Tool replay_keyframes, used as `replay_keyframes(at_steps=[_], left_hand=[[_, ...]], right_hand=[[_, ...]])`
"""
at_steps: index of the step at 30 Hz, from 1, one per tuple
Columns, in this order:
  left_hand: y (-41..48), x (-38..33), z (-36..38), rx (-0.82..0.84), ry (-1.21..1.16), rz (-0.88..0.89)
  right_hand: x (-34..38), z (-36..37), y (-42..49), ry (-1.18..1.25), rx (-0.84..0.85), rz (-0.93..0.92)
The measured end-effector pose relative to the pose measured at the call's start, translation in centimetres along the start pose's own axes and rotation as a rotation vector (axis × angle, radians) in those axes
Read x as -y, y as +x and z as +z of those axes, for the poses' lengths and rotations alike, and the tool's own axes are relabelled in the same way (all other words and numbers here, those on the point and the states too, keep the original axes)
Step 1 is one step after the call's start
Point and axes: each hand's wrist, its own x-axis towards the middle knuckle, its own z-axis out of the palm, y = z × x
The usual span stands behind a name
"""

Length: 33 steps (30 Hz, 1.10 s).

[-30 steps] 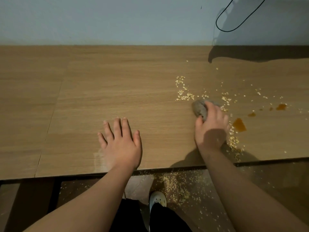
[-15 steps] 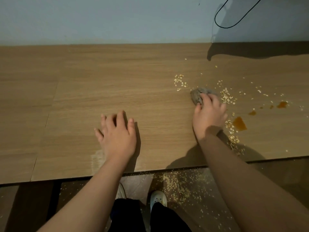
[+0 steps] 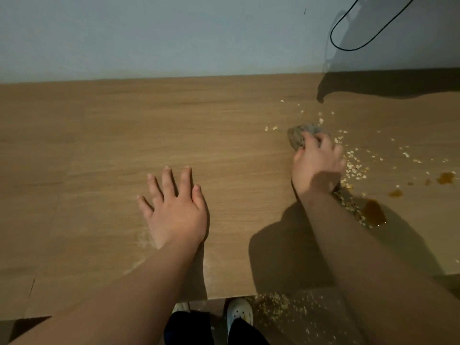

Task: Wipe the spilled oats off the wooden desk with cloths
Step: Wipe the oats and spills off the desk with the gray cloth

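While right hand clutches a crumpled grey cloth among flaky oats, left hand splayed flat on grained wooden desk

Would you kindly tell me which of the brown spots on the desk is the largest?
The brown puddle nearest the desk's front edge, just beside the right forearm; the other spots farther right are clearly smaller.
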Motion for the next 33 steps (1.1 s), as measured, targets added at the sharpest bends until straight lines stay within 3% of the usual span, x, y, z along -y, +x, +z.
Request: replay_keyframes(at_steps=[2, 5, 8, 10, 13, 18, 21, 24, 26, 29, 33], left_hand=[[0.1, 0.0, 0.0, -0.001, 0.002, -0.008], [0.1, -0.1, 0.1, -0.012, 0.007, -0.010], [0.2, -0.1, 0.1, -0.017, 0.016, -0.012], [0.3, -0.2, 0.1, -0.011, 0.021, -0.017], [0.3, -0.1, 0.1, -0.010, 0.030, -0.018], [0.3, -0.3, 0.0, -0.008, 0.016, -0.020], [0.3, -0.3, 0.0, -0.015, 0.026, -0.020], [0.4, -0.4, 0.1, -0.026, 0.021, -0.013], [0.4, -0.4, 0.1, -0.032, 0.012, -0.008], [0.4, -0.3, 0.2, -0.042, 0.009, 0.002], [0.5, -0.2, 0.3, -0.051, 0.012, 0.019]], right_hand=[[2.0, 0.0, -1.3, 0.069, -0.022, 0.034], [7.9, 1.2, -3.4, 0.257, -0.066, -0.350], [11.1, 2.8, -3.1, 0.162, 0.094, -0.650], [9.8, 3.4, -0.9, 0.102, 0.056, -0.594], [5.1, 2.9, 2.8, 0.061, -0.003, -0.325], [0.0, 0.7, 4.6, 0.051, 0.044, 0.069], [1.8, 0.1, 0.8, 0.165, -0.009, -0.026], [5.1, 0.5, -5.1, 0.210, 0.078, -0.424], [4.7, 1.1, -6.8, 0.185, 0.070, -0.569], [0.4, 1.2, -5.7, 0.136, 0.041, -0.451], [-4.9, -0.3, -4.5, 0.125, -0.117, -0.189]])
